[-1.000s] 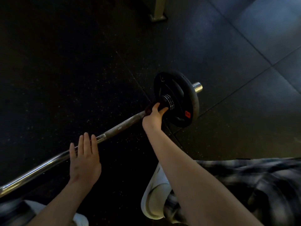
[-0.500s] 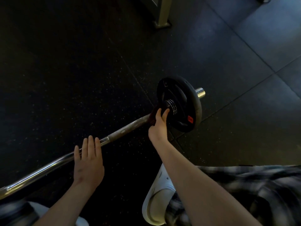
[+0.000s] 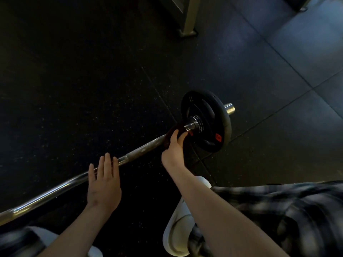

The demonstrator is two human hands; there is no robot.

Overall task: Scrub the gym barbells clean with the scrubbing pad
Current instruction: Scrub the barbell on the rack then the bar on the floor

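Two bare hands work on one barbell (image 3: pixel 141 149), which lies across the dark speckled rubber floor (image 3: pixel 74 89), slanting from the lower left edge of the view up toward the right. A black weight plate (image 3: pixel 211 139) with a small orange-red label sits on the bar's right end, and the shiny tip of the sleeve (image 3: pixel 229 108) pokes out beyond it.

The right hand (image 3: pixel 173 153) is clamped round the scrubbing pad (image 3: pixel 178 127) – a dark, reddish-brown piece wrapped over the shaft just inside the ribbed collar, close beside the plate. Thumb and fingers curl about the pad and the bar together.

The left hand (image 3: pixel 104 184) lies flat farther down the shaft, fingers (image 3: pixel 107 164) straight and side by side, their tips over the bar where the dull knurled section meets the polished one – whether the palm also presses down cannot be told.

Below, a white shoe (image 3: pixel 178 236) shows under the right forearm, next to plaid cloth (image 3: pixel 278 210) at the lower right. A pale metal post (image 3: pixel 188 15) stands on the floor at the top, well apart from the plate.
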